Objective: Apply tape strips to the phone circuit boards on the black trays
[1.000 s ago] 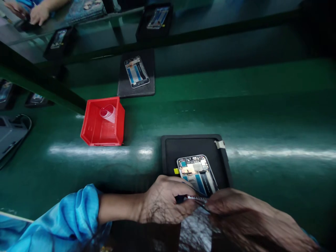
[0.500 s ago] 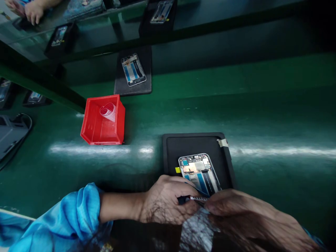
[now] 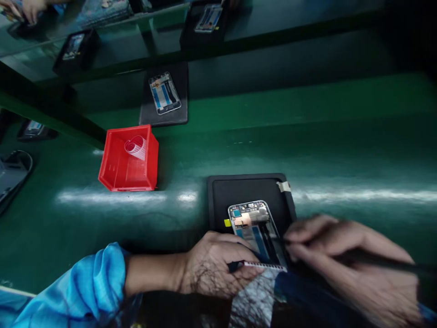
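An opened phone frame [image 3: 254,228] with its circuit board showing lies on a black tray [image 3: 249,191] on the green belt. My left hand [image 3: 215,266] rests at the tray's near edge, fingers closed on a thin white-edged strip [image 3: 264,265] next to the phone's lower end. My right hand [image 3: 344,259] is blurred to the right of the phone, its fingers pinched together at a thin dark tool; the fingertips sit beside the phone's right edge.
A red bin [image 3: 129,159] with a coil of white tape [image 3: 136,146] stands left of the tray. Another tray with a phone frame [image 3: 164,93] lies farther back, more trays on the rail beyond. Another person's hand [image 3: 29,8] shows at the top left.
My right hand has pulled away from the left hand, moving right and up beside the phone. The left hand stays put with the strip. The far tray has drifted left.
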Tool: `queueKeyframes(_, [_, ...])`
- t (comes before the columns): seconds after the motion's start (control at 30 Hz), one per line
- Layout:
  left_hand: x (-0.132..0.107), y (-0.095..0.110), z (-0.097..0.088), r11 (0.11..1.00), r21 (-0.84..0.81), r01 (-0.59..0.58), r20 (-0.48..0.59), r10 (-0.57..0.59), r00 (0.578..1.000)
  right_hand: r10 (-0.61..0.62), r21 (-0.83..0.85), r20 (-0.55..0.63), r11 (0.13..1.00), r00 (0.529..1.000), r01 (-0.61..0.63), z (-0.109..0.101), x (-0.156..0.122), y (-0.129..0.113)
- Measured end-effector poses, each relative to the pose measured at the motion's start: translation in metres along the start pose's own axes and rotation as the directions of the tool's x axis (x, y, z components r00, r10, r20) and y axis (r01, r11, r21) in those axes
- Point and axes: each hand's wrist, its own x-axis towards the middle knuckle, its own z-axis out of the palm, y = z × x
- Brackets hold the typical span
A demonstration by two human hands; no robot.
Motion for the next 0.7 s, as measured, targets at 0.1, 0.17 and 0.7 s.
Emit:
queueKeyframes(0.1, [0.0, -0.001, 0.0, 1.0, -0.02, -0.018, 0.025, 0.018, 1.0, 0.027, 0.118, -0.047, 0.993, 0.999, -0.022, 0.002, 0.026, 0.006])
queueKeyframes(0.17, [-0.001, -0.002, -0.001, 0.999, -0.033, -0.028, 0.029, 0.029, 0.999, 0.042, 0.088, -0.047, 0.995, 0.998, -0.038, 0.003, 0.037, 0.01])
queueKeyframes(0.7, [-0.001, -0.003, -0.003, 0.996, -0.071, -0.057, 0.049, 0.061, 0.997, -0.008, -0.04, -0.055, 0.999, 0.998, 0.006, 0.011, 0.036, 0.01])
